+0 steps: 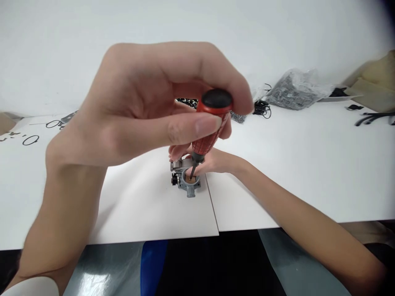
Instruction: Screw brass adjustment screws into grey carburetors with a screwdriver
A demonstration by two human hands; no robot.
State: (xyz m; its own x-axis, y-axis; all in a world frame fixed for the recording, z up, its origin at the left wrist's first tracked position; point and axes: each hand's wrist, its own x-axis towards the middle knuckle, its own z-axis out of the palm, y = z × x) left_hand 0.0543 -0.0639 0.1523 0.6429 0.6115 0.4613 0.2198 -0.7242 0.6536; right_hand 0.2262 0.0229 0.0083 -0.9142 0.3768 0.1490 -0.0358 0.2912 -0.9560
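Close to the camera, my left hand (pixel 148 90) is closed around the red handle of a screwdriver (pixel 207 135) with a black end cap. Its dark shaft points down into the round bore of a grey metal carburetor (pixel 190 191), near a small screw on the brass-coloured plate inside. The carburetor lies on the white table and has a black fitting on its left side. Reaching in from the right, my right hand (pixel 214 160) grips the carburetor's far side. My left hand and the screwdriver hide part of its fingers.
A clear plastic bag of dark parts (pixel 296 90) lies at the back right, beside black cables (pixel 262 109). Black curved strips (pixel 375 118) are at the far right. Black rings (pixel 31 140) and small pieces lie at left. A seam between tabletops (pixel 212 205) runs beside the carburetor.
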